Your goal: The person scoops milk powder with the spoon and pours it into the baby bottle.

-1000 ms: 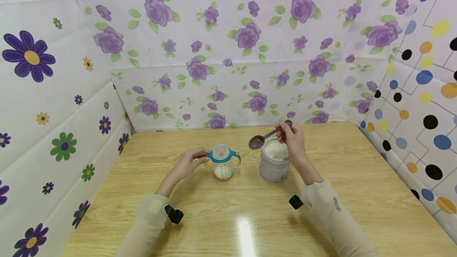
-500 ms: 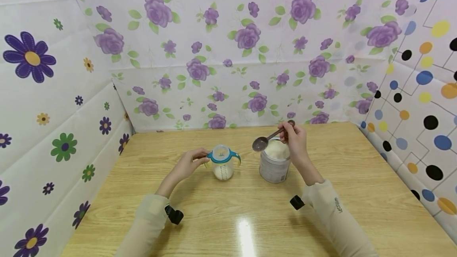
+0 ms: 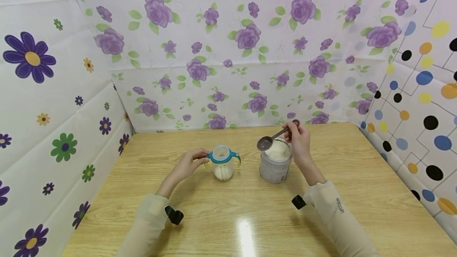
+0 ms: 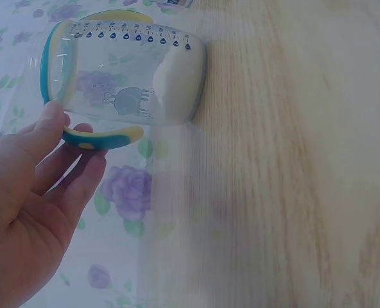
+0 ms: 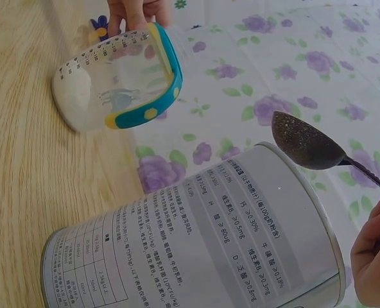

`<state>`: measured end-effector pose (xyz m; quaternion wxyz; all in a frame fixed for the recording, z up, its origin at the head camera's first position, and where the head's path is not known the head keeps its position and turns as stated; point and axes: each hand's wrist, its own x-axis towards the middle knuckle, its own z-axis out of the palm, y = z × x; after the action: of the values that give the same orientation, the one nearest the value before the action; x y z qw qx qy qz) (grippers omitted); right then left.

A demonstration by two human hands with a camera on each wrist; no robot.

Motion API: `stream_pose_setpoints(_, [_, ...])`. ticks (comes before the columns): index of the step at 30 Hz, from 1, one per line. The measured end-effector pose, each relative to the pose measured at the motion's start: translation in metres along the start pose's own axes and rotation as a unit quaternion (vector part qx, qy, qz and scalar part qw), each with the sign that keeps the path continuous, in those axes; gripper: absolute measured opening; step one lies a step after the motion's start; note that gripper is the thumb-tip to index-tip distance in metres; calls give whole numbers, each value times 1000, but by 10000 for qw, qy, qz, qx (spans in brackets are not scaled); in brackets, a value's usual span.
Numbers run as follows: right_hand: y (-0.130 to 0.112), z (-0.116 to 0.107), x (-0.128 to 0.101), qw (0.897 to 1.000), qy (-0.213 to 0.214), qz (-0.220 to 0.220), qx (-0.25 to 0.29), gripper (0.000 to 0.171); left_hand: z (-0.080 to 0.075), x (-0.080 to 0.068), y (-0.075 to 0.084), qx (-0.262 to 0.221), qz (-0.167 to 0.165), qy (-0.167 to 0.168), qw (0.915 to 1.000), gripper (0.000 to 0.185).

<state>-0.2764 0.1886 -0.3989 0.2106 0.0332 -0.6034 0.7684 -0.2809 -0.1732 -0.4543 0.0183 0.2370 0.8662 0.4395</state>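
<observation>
On the table stands a clear baby bottle (image 3: 223,171) with a blue collar, two blue-and-yellow handles and white powder at the bottom. My left hand (image 3: 187,164) pinches its left handle (image 4: 100,138), thumb near the collar and fingers behind. To the right is an open milk powder can (image 3: 274,169), pale powder showing inside. My right hand (image 3: 299,142) grips the handle of a dark brown spoon (image 3: 265,143). The spoon's bowl is over the can's left rim, and specks of powder cling to it in the right wrist view (image 5: 305,142).
The wooden table (image 3: 214,225) ends at a purple-flowered cloth wall (image 3: 228,62) behind the bottle and can. Patterned sheets also stand at left and right. A black wrist camera (image 3: 174,214) sits on the left sleeve, another (image 3: 298,202) on the right.
My right hand has moved the spoon a little to the right, from the gap between bottle and can to over the can's rim. The left hand and bottle stay put.
</observation>
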Motion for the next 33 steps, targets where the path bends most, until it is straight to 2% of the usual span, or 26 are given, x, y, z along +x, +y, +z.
stream_pose_setpoints(16, [3, -3, 1, 9988, 397, -248, -168, 29, -1, -1, 0, -3, 92, -31, 10000, 20])
stream_pose_setpoints(25, [3, -6, 2, 9962, 256, -550, -625, 32, -2, 0, 0, 12, 139, 8, 9999, 20])
stream_pose_setpoints(29, [-7, -5, -4, 9904, 90, -859, -1080, 32, -1, 0, 0, -10, 116, 12, 9999, 20])
stream_pose_setpoints(33, [-19, 1, -13, 9787, 25, -1348, -1550, 30, 0, 0, -2, 2, 66, 32, 10000, 21])
